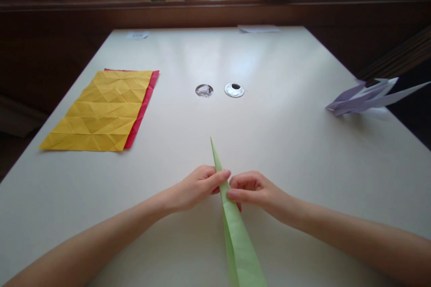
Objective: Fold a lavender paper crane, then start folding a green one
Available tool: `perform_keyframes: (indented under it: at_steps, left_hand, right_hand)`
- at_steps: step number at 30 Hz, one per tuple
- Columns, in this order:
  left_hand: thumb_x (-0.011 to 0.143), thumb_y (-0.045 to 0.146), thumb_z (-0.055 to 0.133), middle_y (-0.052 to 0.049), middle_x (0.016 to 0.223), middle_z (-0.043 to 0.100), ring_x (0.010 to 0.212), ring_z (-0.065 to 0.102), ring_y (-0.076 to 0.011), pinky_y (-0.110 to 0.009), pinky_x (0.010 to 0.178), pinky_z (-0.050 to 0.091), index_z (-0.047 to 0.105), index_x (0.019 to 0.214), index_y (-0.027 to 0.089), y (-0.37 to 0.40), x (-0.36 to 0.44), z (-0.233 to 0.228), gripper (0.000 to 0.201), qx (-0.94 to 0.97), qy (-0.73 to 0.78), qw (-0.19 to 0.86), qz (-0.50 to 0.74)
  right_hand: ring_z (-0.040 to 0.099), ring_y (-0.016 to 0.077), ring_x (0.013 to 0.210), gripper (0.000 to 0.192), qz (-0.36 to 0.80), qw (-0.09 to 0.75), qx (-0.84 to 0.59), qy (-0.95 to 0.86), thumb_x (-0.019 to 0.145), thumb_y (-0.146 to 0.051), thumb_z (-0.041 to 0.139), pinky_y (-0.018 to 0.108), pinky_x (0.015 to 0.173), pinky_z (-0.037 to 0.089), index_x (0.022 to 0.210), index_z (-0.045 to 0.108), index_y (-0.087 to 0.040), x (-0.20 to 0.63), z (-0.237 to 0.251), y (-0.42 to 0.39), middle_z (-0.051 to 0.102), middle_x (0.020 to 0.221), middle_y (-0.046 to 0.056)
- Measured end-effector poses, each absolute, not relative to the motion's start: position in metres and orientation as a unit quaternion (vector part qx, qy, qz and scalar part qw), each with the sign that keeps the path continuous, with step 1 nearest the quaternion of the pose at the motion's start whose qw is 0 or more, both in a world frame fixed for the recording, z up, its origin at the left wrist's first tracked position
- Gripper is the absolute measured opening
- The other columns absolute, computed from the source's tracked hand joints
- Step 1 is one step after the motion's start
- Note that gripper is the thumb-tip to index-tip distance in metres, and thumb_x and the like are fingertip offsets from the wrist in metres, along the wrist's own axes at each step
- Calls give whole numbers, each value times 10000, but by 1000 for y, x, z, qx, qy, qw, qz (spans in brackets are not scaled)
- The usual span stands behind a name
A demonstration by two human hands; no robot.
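Observation:
A long strip of folded light green paper [240, 244] runs from the bottom edge of the view up to a narrow point near the middle of the table. My left hand [204, 181] pinches it from the left, thumb on top, below the pointed tip. Just beneath and to the right, my right hand [254, 190] grips the same paper between thumb and curled fingers. Toward the bottom the paper widens, and a fold opens along its left side. Its lower end is cut off by the frame.
Creased yellow paper [101, 112] lies over a red sheet [143, 116] on the left of the white table [286, 152]. A folded lilac paper figure [363, 97] sits near the right edge. Two round holes, one with a metal rim [235, 90], are mid-table. Small packets line the ledge [235, 0].

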State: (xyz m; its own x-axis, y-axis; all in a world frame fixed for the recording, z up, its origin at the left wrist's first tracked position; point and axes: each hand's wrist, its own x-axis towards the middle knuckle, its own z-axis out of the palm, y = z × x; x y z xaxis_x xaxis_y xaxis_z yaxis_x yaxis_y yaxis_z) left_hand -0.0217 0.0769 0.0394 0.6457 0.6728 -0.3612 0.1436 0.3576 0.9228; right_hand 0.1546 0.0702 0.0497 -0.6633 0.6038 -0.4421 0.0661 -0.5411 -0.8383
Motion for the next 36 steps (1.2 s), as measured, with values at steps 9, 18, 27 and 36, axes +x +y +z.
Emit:
perform_keyframes:
  at_steps: [9,18,27,36]
  left_hand:
    - [875,411,294,49,520,311,504,293,-89,-235,504,250,365,546,178,87,-29,42,409,581,451,603,310]
    - [899,320,244,42,490,342,474,333,-86,-225,505,296,376,529,180,75,-30,45,418,640,408,539,366]
    - [909,347,241,39,518,350,490,343,-89,-222,501,297,369,564,184,78,-33,46,402,665,421,488,377]
    - [900,405,229,41,533,312,503,295,-98,-230,500,261,352,569,185,84,-34,46,416,639,461,516,336]
  right_hand:
    - [404,69,537,259,755,133,-373,-522,744,-300,625,202,522,331,570,518,-141,156,49,65,443,543,-45]
    - [347,54,515,267,682,123,-332,-639,806,-269,541,192,497,284,573,503,-143,160,51,65,379,515,-58]
    - [353,55,515,245,668,112,-332,-657,797,-259,544,191,493,289,580,519,-146,159,50,65,394,516,-58]
    - [380,66,517,276,697,117,-339,-621,797,-304,551,202,509,315,569,528,-149,159,50,65,432,517,-44]
